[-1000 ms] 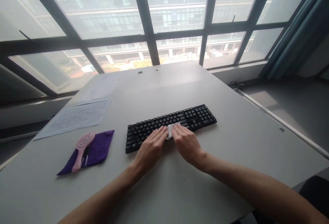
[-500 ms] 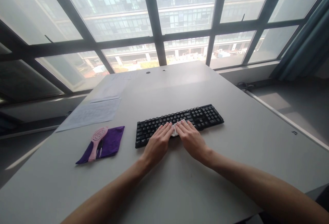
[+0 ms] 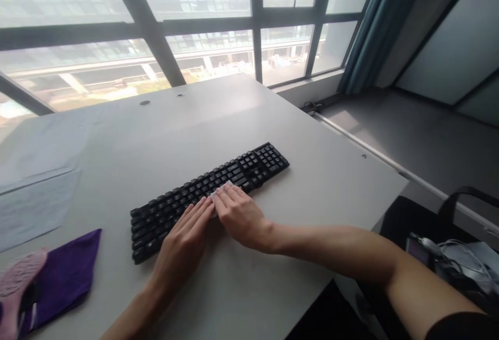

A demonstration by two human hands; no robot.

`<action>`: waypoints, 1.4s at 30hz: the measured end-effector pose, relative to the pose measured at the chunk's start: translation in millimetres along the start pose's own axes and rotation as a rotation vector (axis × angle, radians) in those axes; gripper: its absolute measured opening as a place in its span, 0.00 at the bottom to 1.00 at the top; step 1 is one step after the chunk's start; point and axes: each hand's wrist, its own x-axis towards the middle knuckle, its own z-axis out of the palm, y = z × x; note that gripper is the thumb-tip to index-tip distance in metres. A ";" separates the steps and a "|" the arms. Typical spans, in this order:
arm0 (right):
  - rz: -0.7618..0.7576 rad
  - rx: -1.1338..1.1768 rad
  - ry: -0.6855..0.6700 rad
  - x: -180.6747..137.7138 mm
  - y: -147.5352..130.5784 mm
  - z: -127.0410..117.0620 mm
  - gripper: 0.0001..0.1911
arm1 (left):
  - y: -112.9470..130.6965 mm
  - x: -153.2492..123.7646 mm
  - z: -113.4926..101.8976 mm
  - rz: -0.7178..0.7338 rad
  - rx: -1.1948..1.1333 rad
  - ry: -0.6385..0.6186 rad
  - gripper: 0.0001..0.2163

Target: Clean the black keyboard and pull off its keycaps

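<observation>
A black keyboard [image 3: 202, 189] lies slanted across the grey table [image 3: 218, 121]. Both hands rest on its front edge near the middle. My left hand [image 3: 183, 241] lies flat with its fingers stretched out onto the keys. My right hand [image 3: 239, 215] presses a small white wipe [image 3: 220, 189] onto the keys, and only a corner of the wipe shows beyond the fingertips. The two hands touch side by side.
A purple cloth [image 3: 64, 277] with a pink brush [image 3: 15, 288] on it lies at the front left. Sheets of paper [image 3: 35, 199] lie behind it. A black chair [image 3: 429, 225] with a bag and cables stands right of the table. Windows run along the far side.
The view has swung to the right, so the keyboard and cloth sit further left in frame. Both hands stay together on the keyboard with the wipe, shifted slightly along the keys.
</observation>
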 end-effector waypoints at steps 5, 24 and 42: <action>-0.014 -0.044 0.013 1.5 -2.7 -1.5 0.23 | -4.4 -4.7 -2.1 0.027 0.021 -0.060 0.29; -0.037 -0.069 0.081 3.2 -10.0 -46.9 0.20 | 9.3 10.6 -26.0 -0.089 -0.120 0.314 0.28; -0.211 0.090 -0.060 -13.6 62.0 -54.0 0.17 | 26.0 45.7 -19.5 0.019 -0.096 0.006 0.25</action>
